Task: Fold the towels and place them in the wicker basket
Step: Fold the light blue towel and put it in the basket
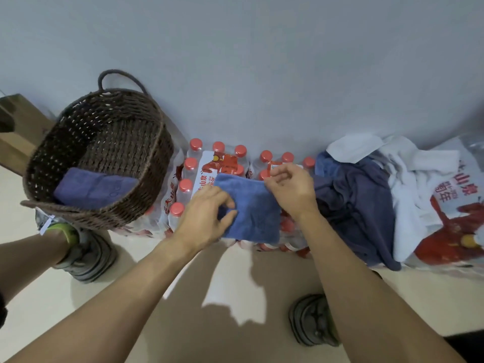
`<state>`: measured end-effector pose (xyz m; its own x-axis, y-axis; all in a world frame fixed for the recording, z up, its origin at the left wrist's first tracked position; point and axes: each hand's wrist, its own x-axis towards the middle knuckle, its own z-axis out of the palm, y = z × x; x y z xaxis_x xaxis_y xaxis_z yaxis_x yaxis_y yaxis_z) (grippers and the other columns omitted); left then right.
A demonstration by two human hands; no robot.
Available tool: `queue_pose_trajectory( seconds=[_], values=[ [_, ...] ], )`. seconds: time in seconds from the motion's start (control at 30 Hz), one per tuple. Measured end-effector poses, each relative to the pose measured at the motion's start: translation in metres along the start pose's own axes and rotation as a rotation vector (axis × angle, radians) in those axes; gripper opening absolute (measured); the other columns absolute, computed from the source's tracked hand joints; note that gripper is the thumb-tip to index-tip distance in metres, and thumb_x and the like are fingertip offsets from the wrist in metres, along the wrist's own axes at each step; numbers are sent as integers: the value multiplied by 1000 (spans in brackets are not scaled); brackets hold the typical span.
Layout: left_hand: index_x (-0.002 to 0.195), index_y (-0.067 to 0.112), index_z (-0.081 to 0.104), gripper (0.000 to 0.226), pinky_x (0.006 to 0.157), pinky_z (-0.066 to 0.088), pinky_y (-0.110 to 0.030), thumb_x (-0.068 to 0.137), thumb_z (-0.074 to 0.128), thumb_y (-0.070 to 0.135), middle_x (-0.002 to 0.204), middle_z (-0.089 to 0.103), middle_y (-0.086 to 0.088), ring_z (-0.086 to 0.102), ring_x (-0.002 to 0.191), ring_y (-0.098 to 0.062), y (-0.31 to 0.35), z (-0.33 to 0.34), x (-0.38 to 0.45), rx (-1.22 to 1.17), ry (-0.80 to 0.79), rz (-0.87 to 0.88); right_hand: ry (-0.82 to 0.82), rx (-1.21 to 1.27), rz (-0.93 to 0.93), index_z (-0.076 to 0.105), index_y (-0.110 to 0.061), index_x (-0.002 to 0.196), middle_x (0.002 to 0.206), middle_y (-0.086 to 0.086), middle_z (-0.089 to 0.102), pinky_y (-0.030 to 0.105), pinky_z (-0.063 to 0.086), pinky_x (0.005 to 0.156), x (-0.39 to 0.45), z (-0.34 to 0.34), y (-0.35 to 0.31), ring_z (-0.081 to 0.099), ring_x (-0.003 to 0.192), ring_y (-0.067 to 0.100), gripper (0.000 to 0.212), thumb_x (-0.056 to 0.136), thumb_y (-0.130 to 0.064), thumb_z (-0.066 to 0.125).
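The folded blue towel [252, 210] lies on packs of red-capped bottles [195, 163] between both hands; the left hand [207, 216] pinches its left edge; the right hand [290, 189], fingers curled, seems to pinch its top right corner; the wicker basket [104, 153], left, holds another folded towel [94, 188].

Free: my side, bare floor [235, 279] | Left: wicker basket [86, 210] mouth open, one folded towel [91, 189] inside | Ahead: wall [262, 74] behind bottle packs [191, 179] | Right: heaped towels [366, 205] block.
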<state>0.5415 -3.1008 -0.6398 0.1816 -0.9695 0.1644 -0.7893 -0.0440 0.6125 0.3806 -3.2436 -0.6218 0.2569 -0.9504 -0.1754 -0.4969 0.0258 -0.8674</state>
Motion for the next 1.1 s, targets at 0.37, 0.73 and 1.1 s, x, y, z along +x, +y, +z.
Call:
queue_pose_trajectory(
  seconds=[0.37,0.73,1.1],
  values=[
    [134,12,59,63,117,23,-29,76,81,17,144,52,-1,40,140,-22,-18,9,-41,89,-159,11,-467,-404,-316,73,-23,105,102,-8,63,24,44,85,-63,15,4,56,94,8,62,52,-46,94],
    [101,14,63,23,87,40,-32,90,60,34,95,62,2,58,95,-23,-25,3,-18,48,-8,113,-197,-347,-275,67,-18,88,88,-2,64,31,51,72,-60,-21,37,60,81,16,24,69,-8,76],
    [93,20,37,24,48,26,-28,99,47,42,67,51,3,47,60,-20,-19,16,10,-7,86,-343,-284,-8,68,65,-17,105,92,-7,70,16,50,70,-44,-21,38,64,82,4,11,94,-16,64]
  ],
)
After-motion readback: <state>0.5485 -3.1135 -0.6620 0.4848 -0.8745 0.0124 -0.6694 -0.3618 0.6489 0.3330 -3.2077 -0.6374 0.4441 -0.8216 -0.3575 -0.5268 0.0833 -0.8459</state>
